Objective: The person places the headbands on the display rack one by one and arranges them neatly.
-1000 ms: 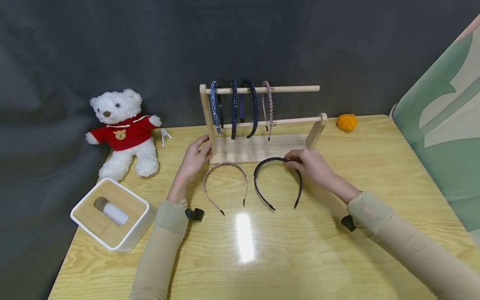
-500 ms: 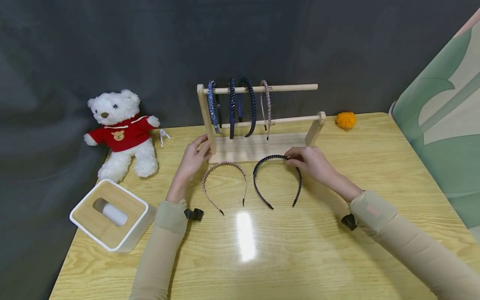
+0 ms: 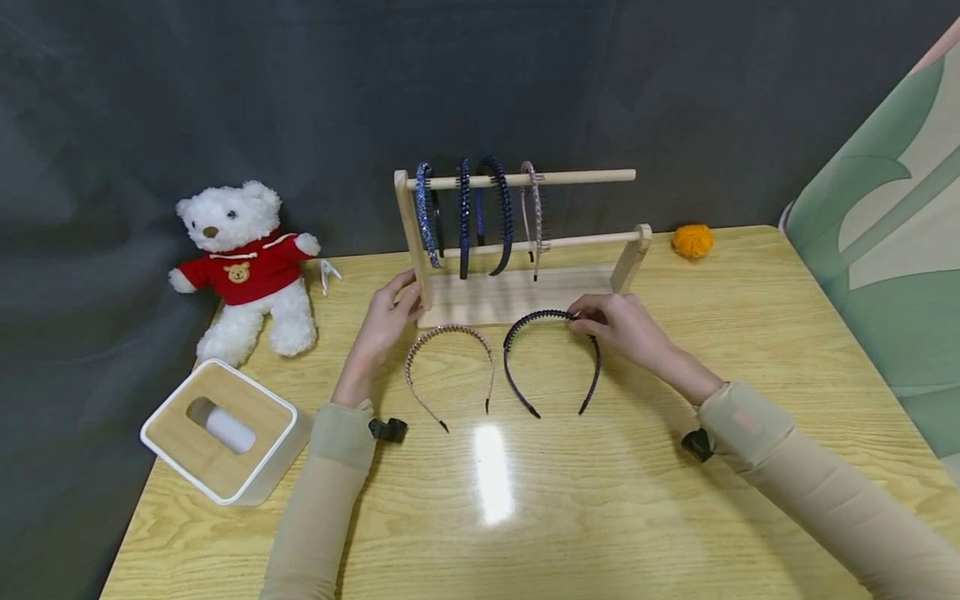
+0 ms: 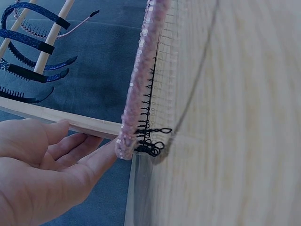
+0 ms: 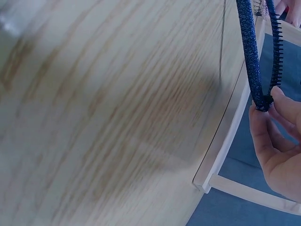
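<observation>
My right hand (image 3: 621, 331) pinches a dark blue beaded headband (image 3: 512, 367) near the top of its arch, in front of the wooden rack (image 3: 525, 296). In the right wrist view, its thumb and fingers meet on the sparkly headband (image 5: 251, 56). At the rack's left end, my left hand (image 3: 390, 315) holds the upright, with thumb and fingers on the wood in the left wrist view. Between the hands, a pink beaded headband (image 3: 450, 327) lies on the table, close to the left fingertips. Several headbands, blue ones (image 3: 464, 217) and a pink one (image 3: 534, 208), hang on the rack's upper bar.
A white teddy bear (image 3: 247, 275) in a red top sits at the left, with a small white clip (image 3: 327, 273) beside it. Nearer stands a white tissue box (image 3: 217, 429) with a wooden lid. An orange fuzzy ball (image 3: 693, 242) lies right of the rack. Dark cloth (image 3: 675, 92) hangs behind.
The dark headband in my right hand has shifted slightly left, its ends moving most. My left hand stays on the rack, and the pink headband has not moved.
</observation>
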`<state>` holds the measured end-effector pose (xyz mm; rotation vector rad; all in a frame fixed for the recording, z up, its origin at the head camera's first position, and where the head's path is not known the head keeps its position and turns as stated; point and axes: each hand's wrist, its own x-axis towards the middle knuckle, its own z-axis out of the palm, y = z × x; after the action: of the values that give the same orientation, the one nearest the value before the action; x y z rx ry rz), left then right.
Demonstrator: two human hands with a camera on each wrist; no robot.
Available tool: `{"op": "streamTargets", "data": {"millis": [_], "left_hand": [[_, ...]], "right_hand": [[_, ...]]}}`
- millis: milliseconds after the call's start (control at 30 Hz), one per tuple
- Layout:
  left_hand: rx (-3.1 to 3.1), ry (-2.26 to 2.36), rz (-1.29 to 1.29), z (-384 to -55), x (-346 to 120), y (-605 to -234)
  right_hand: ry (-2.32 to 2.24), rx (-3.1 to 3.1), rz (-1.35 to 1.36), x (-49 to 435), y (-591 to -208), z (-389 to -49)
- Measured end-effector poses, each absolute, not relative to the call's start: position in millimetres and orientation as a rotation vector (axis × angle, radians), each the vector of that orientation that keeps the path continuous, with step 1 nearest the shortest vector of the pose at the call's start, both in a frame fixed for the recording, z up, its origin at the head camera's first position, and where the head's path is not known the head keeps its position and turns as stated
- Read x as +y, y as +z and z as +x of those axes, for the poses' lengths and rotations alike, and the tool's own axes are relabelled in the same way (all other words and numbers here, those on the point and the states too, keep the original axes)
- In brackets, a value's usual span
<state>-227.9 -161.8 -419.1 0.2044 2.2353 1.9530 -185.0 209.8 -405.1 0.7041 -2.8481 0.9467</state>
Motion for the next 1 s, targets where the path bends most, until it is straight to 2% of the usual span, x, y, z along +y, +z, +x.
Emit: {"op": "streamTargets", "data": {"millis": [1000], "left_hand": [[2.228,1.960,0.189,-227,-162,-419]], "right_hand": [[1.071,-2.841,0.674,214,-389,-182]]}}
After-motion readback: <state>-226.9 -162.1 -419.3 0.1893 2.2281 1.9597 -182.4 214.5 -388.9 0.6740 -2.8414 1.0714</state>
